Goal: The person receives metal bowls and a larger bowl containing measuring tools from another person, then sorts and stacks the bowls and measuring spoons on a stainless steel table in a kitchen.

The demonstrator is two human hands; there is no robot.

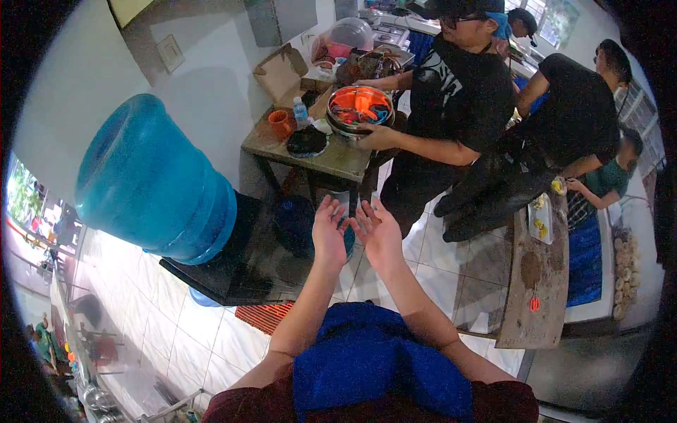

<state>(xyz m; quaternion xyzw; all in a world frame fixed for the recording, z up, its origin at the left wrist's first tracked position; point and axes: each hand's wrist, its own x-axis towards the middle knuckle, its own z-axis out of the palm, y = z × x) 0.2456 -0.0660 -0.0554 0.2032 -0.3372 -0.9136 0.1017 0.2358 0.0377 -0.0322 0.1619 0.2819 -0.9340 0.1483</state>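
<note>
My left hand (329, 232) and my right hand (378, 230) are raised in front of me, palms up with fingers apart. Neither holds anything, and they are side by side without gripping each other. Beyond them, a person in a black shirt (460, 100) holds a round metal container (360, 110) with orange and other colourful items inside, over the corner of a small table (328, 161). On that table are an orange mug (279, 123), a small plastic bottle (300, 111) and a dark round item (307, 141).
A large blue water jug (158, 180) sits on a black dispenser (238, 254) at left. A wooden bench (537, 285) with a plastic tray (540, 219) stands at right. Several other people are at the upper right. An orange striped mat (263, 316) lies on the tiled floor.
</note>
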